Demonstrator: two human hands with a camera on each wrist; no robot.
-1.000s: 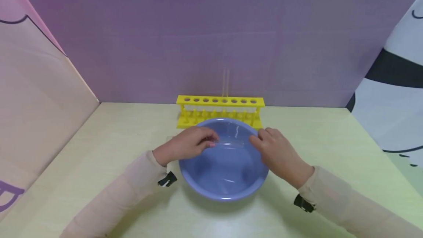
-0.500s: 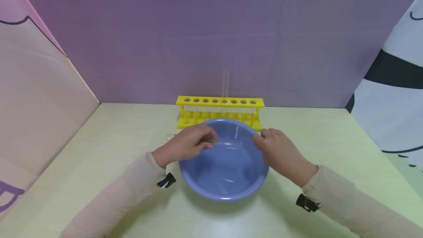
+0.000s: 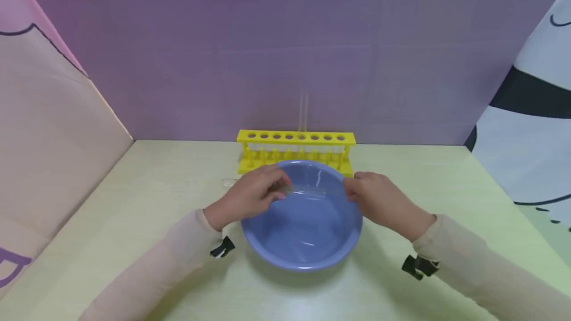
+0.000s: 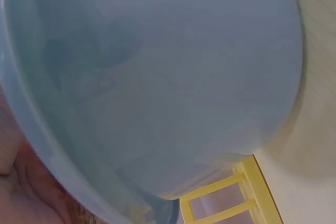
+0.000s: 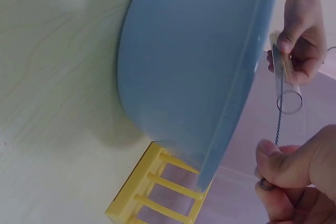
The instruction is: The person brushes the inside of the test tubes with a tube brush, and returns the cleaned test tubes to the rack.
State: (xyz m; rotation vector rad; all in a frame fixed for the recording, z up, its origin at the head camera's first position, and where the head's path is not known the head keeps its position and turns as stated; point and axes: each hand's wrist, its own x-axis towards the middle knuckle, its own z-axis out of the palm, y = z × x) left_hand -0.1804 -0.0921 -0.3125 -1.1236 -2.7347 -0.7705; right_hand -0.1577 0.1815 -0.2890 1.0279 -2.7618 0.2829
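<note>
Over a blue basin (image 3: 303,232), my left hand (image 3: 254,194) grips a clear glass test tube (image 5: 287,90) lying roughly level. Its rounded end shows to the left of that hand in the head view, and its open mouth faces my right hand (image 3: 381,204). Between thumb and fingers, the right hand pinches the twisted wire handle of a test tube brush (image 5: 279,127), whose small end loop shows at the fingers. The wire runs into the tube's mouth. Brownish bristles (image 4: 81,214) show beside the left palm in the left wrist view, partly hidden by the basin's rim.
Behind the basin stands a yellow test tube rack (image 3: 296,137) with a row of holes. One clear test tube (image 3: 303,113) stands upright in it. The pale wooden table (image 3: 178,162) ends at a purple backdrop (image 3: 200,63), with printed side panels left and right.
My right hand has drifted a little to the right, away from the left hand, still pinching the brush wire. More of the tube's rounded end now shows beyond the left hand.
</note>
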